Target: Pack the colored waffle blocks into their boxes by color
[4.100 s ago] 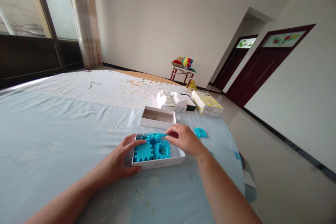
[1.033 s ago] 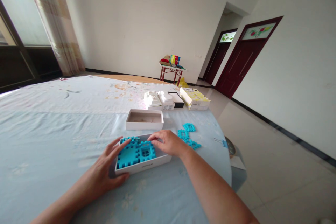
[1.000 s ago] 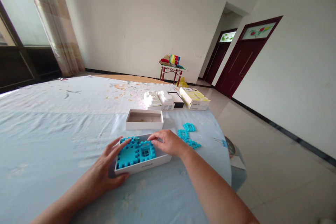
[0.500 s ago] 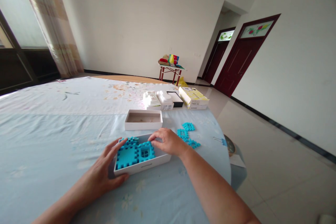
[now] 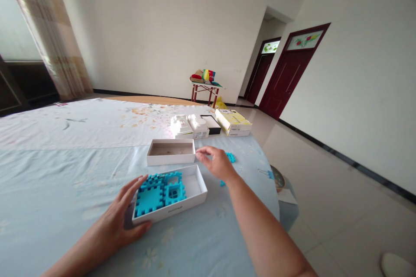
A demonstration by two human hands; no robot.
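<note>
A shallow white box (image 5: 191, 199) lies on the pale blue cloth and holds several blue interlocking puzzle tiles (image 5: 159, 191) in its left part. My left hand (image 5: 113, 225) rests against the box's near left corner, fingers spread. My right hand (image 5: 216, 162) hovers to the right of the box, above the loose blue tiles (image 5: 231, 157) on the cloth, its fingers loosely apart with nothing in them. An empty white box (image 5: 170, 152) sits just beyond.
Small white boxes (image 5: 188, 125), a black box and a yellow box (image 5: 233, 122) stand further back on the table (image 5: 58, 169). The table's right edge drops to a tiled floor. A small red table with colourful things (image 5: 204, 81) is by the far wall, near dark red doors.
My right hand has lifted out of the tile box and moved right and away, over the loose tiles. The view has shifted, and my left hand stays at the box's corner.
</note>
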